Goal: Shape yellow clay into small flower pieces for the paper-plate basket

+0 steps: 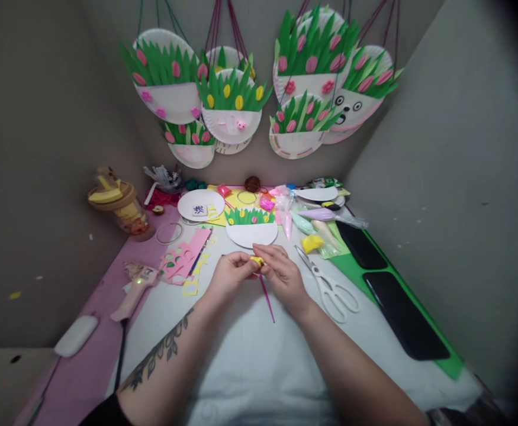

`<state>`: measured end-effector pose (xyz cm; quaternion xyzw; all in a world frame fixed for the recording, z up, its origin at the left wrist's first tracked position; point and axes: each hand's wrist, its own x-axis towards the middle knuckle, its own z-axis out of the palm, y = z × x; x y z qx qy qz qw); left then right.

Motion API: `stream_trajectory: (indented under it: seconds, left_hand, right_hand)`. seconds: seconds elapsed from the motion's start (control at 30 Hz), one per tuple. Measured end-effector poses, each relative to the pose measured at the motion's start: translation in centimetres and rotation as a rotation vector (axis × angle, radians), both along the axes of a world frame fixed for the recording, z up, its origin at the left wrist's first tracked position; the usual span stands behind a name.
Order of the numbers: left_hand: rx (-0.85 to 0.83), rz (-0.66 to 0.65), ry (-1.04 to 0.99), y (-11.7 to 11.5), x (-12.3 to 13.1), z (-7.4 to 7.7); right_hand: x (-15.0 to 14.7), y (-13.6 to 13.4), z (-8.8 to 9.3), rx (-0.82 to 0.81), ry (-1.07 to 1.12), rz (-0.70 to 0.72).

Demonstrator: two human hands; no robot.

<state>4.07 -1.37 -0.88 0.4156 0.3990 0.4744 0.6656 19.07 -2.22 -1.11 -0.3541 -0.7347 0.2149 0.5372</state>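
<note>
Nearest the body there's a wide stretch of white cover (263,367), with a thin magenta strip (267,300) running out from under the hands. The yellow piece (256,260) sits between them, left hand (235,269) pinching it, right hand's (283,273) fingers together alongside (can't tell if they're gripping, or its long axis), scissors (327,287) hemming in the right. Just past the fingertips is the plate pocket's (251,235) curved edge.
</note>
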Motion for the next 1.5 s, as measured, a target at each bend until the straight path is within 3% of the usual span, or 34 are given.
stream_trajectory:
  seconds: [0.23,0.47,0.67,0.83,0.97,1.07,1.23,1.37,1.5]
  left_hand:
    - [0.016,-0.027,0.057,-0.1,0.2,-0.2]
    - [0.007,0.090,0.117,-0.4,0.4,0.6]
    - [-0.010,0.114,0.210,-0.4,0.3,0.7]
    - [0.030,0.083,0.142,-0.5,0.5,0.4]
    - [0.010,0.120,0.112,-0.3,0.4,0.0]
    - [-0.002,0.116,0.122,-0.1,0.1,-0.1]
    - [-0.010,-0.044,0.149,0.0,-0.3,0.5]
    - [0.032,-0.086,0.246,0.0,-0.4,1.0]
    - [0.058,-0.041,0.275,0.1,-0.3,1.2]
  right_hand:
    - [-0.2,-0.2,0.5,-0.099,0.065,-0.107]
    - [-0.1,-0.2,0.5,-0.119,0.145,-0.271]
    - [0.1,0.0,-0.4,0.184,-0.096,-0.419]
    - [-0.4,0.3,-1.2,0.267,-0.271,-0.398]
    - [-0.9,0.3,-1.1,0.241,-0.253,-0.305]
    - [-0.8,0.2,-0.7,0.139,-0.135,-0.273]
    - [0.2,0.3,-0.1,-0.113,0.006,-0.237]
    - [0.5,0.5,-0.2,-0.066,-0.070,-0.189]
    - [0.4,0.4,0.1,0.001,-0.159,-0.202]
